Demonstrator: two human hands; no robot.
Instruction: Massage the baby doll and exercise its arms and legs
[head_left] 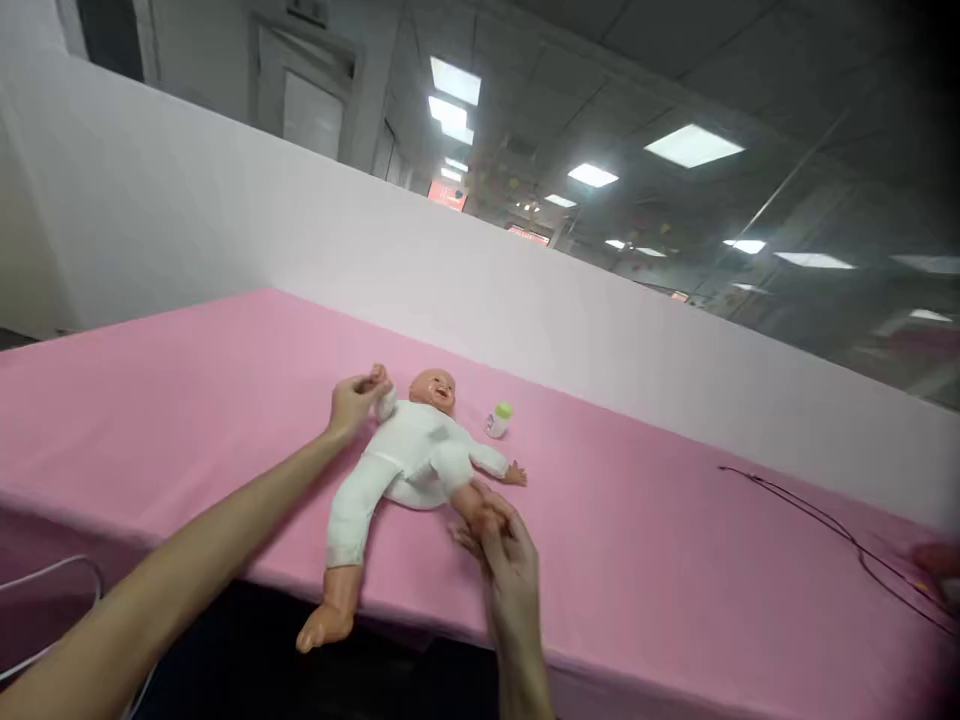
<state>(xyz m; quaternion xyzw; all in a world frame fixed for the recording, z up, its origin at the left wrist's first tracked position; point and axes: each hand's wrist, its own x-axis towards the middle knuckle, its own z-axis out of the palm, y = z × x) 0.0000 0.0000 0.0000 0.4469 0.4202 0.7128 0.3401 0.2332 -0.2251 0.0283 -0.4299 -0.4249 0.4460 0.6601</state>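
Note:
A baby doll (412, 440) with a soft white cloth body lies on its back on the pink-covered table (637, 540), its head toward the wall. My left hand (352, 402) is closed around the doll's raised hand at the left. Lower down, my right hand (510, 555) grips the doll's foot and bends that leg upward. The doll's other leg stretches over the table's front edge, and its other arm lies out to the right. Beside the doll's head and shoulder stands a small white bottle (499, 420) with a light green cap.
Thin dark cables (817, 515) run across the table at the right. A blurred reddish shape (937, 560) sits at the right edge. Behind the table rises a white partition (480, 290). A white cord (56, 570) hangs at the lower left.

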